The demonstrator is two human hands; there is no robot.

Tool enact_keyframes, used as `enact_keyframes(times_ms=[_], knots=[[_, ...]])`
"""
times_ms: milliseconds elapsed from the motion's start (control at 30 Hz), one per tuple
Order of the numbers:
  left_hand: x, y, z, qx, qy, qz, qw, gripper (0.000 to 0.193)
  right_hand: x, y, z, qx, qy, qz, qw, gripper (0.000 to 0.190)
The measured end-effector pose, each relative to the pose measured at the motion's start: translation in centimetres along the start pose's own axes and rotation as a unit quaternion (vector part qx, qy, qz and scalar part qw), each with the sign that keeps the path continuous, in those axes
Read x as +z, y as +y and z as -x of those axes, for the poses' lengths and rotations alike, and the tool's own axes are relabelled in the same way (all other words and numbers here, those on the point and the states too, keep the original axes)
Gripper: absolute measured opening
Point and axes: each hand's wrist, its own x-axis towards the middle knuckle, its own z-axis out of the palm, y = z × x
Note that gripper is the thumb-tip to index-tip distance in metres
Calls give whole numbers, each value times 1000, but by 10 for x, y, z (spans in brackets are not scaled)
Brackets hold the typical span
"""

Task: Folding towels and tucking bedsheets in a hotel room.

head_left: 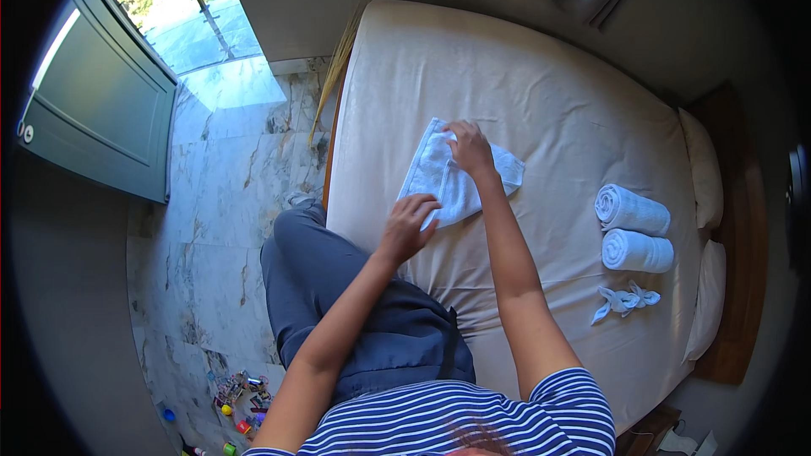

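A white towel (459,187), partly folded, lies on the bed's beige fitted sheet (545,107) before me. My left hand (410,223) is at the towel's near left corner, fingers bent; whether it grips the cloth cannot be told. Over the towel's far edge, my right hand (470,144) has its fingers curled downward, and its hold on the fabric is unclear. To the right lie two rolled white towels, an upper roll (633,210) touching a lower roll (638,251). Just below them is a small knotted white cloth (624,301).
Two pillows (700,168) rest against the wooden headboard (738,234). Dry stalks (339,69) lean at the bed's far left corner. A green door (104,92) stands open onto a bright outdoor area. Small colourful toys (241,396) lie scattered on the marble-patterned floor (215,202).
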Motion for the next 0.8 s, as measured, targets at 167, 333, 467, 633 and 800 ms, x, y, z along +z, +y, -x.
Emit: enact_keyframes(times_ms=[167, 333, 467, 633, 800], knots=[[59, 20, -15, 29, -73, -122, 989, 58, 20, -3, -33, 10, -11, 54, 998, 33], [66, 10, -10, -29, -197, -113, 973, 78, 6, -1, -23, 17, -137, 91, 986, 27], [60, 4, -9, -14, -191, -89, 977, 72, -18, -9, 17, -24, -39, 27, 999, 21], [48, 3, -7, 10, -165, -66, 984, 52, -36, -11, 73, -85, 21, 54, 995, 16], [4, -15, -3, 43, -36, 48, 997, 20, -22, 4, 121, -38, -9, 56, 998, 15]])
